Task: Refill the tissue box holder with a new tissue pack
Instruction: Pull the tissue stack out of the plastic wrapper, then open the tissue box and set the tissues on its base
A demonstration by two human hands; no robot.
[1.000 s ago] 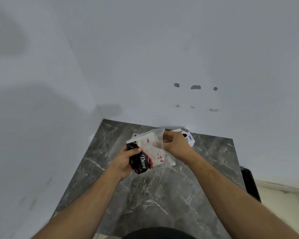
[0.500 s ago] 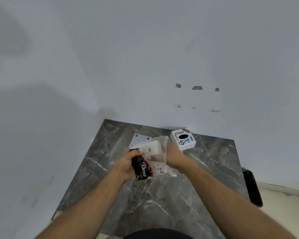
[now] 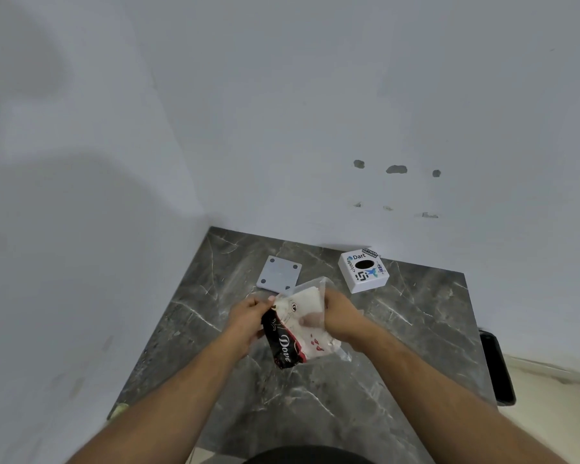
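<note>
The hands have come lower, so the tissue box holder shows at 1 o'clock (lid still off), left hand pinching the tissue pack while right hand grips its open top, nearly ready.

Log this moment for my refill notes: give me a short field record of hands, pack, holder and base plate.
left hand: grips the tissue pack's dark printed end
right hand: pinches the clear wrapper
tissue pack: held above the table
holder: white cube, hole on top, on the table
base plate: flat, left of the holder
</note>
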